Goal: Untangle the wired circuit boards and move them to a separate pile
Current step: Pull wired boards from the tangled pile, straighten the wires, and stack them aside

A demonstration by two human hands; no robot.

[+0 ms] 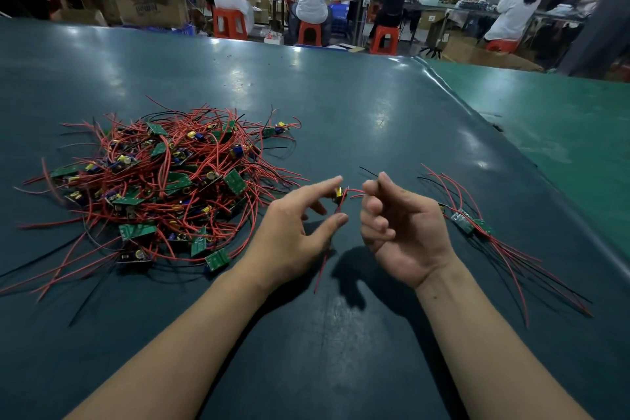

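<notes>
Tangled pile of circuit boards [160, 187] with red and black wires lies toward the table's [375, 106] left side. Sorted pile [470, 225], a few boards, lies near the right edge. Between them, raised: left hand [300, 232], fingers spread, pinches a red wire [324, 262]; right hand [399, 228], fingers curled, apparently grips the wire's other end. Small board [338, 195] hangs between the hands.

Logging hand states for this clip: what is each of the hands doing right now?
Left hand: pinches a wired circuit board by its red wire.
Right hand: fingers curled, holding that board's red wire.
</notes>
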